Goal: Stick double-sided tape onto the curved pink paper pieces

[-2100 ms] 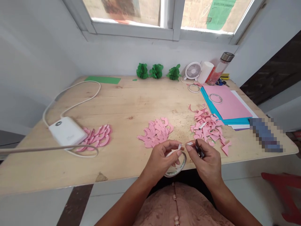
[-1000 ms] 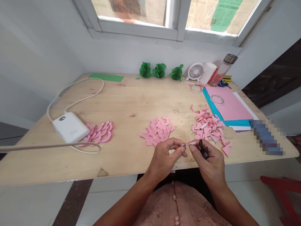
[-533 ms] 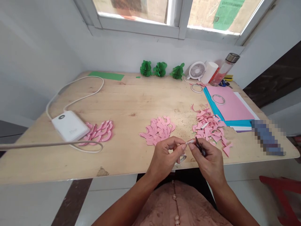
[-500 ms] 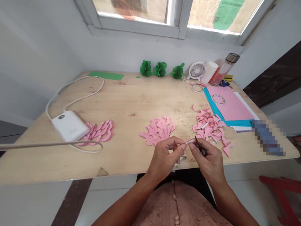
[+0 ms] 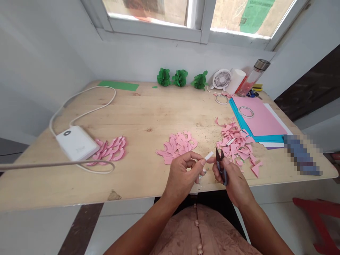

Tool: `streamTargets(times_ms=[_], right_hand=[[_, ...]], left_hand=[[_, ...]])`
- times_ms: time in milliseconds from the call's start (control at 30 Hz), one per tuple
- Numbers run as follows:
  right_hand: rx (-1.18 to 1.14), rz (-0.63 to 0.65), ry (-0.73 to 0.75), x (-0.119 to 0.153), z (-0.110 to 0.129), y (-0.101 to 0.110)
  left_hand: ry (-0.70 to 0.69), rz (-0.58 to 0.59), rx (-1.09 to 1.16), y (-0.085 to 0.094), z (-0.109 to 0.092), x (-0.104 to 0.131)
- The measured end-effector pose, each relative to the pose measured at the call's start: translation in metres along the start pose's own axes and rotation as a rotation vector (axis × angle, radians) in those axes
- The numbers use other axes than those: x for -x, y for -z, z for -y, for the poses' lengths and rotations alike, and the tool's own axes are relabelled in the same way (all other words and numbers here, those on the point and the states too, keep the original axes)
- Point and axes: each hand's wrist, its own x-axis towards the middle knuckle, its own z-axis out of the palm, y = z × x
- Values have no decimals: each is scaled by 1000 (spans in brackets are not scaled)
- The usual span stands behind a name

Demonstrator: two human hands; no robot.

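Observation:
My left hand [image 5: 183, 174] is closed, pinching a short white strip of tape [image 5: 209, 156] between thumb and forefinger. Partly hidden under its fingers is a tape roll [image 5: 202, 175]. Dark thread snips [image 5: 221, 167] rest in my right hand [image 5: 233, 180], fingers wrapped round them, blades pointing up and away from me. The blades stand just right of the strip, and my right forefinger reaches toward my left fingertips. Curved pink paper pieces [image 5: 177, 145] lie in a pile beyond my left hand. Pink paper scraps [image 5: 236, 141] are heaped beyond my right hand.
At the left, a white power bank [image 5: 77, 143] with a cable sits against more pink curved pieces [image 5: 113, 150]. Green paper shapes [image 5: 180, 78], a small fan [image 5: 222, 79] and a glass bottle [image 5: 252, 79] line the back. Coloured sheets [image 5: 265, 120] lie at the right, carrying a tape ring [image 5: 246, 112].
The white strip now extends free from my left fingers, where both hands were pinching it. My right hand has turned the snips upright, and its thumb and forefinger have left the strip.

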Motion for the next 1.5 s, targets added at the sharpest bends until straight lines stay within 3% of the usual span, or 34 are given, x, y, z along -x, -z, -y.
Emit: streamTargets(times_ms=[567, 767, 1500], right_hand=[[62, 129, 61, 5, 2, 0], [195, 98, 123, 7, 8, -1], [168, 75, 106, 8, 10, -2]], left_hand=[[-84, 32, -188, -2, 2, 0], [-121, 18, -250, -1, 1, 1], [-129, 46, -348, -2, 3, 5]])
